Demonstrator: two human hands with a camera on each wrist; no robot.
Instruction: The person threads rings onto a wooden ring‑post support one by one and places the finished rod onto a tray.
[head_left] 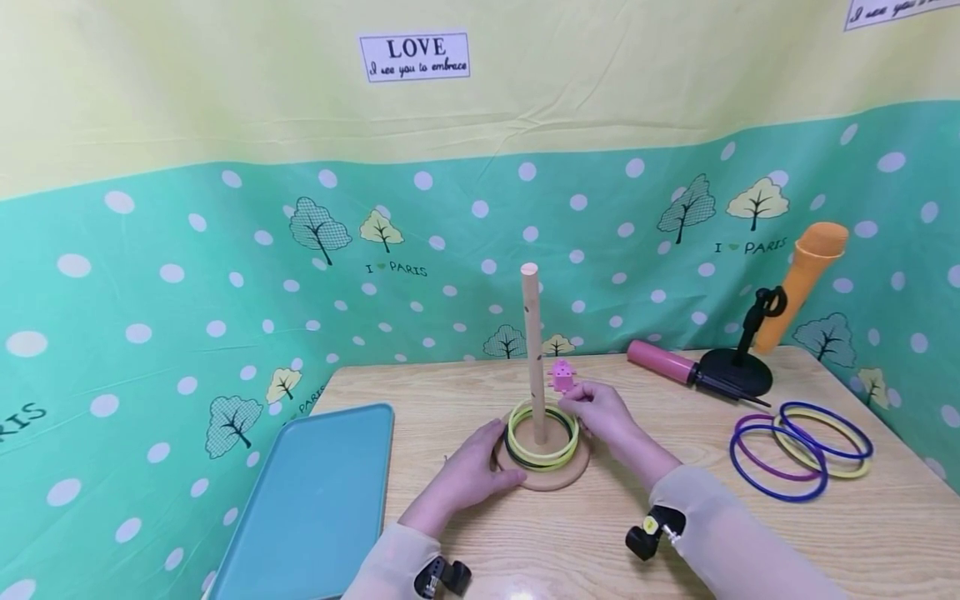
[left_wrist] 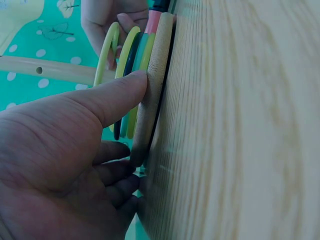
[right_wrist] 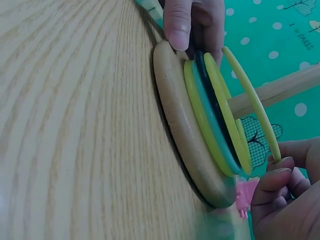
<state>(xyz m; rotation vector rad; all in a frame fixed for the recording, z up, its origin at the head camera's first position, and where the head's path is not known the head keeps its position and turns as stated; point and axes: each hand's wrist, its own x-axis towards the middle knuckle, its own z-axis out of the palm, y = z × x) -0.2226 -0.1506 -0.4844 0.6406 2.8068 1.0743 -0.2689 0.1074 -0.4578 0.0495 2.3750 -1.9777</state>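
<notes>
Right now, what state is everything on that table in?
Wooden peg, upright
Yellow ring, tilted, pinched by the right hand
Lower rings, stacked around the wooden peg
Wooden base, flat, held by the left hand
Loose rings, overlapping
Teal tray, lying flat
Orange microphone, tilted on its black stand
Pink tube, lying down
Pink toy, pose unclear

In the head view we find bare bench [head_left: 566,537] for a hand to pass at bottom centre, between the forearms, and at right of centre, between the right hand [head_left: 606,414] and the overlapping hoops [head_left: 797,498]. At centre, the upright post [head_left: 534,350] bars a straight sideways path, with the left hand [head_left: 471,472] against its round base [head_left: 553,480]. The tray [head_left: 307,500] takes up our lower left, the pink cylinder [head_left: 660,361] and microphone stand [head_left: 733,373] obstruct the right rear, and the curtain [head_left: 442,325] bounds the back.
</notes>
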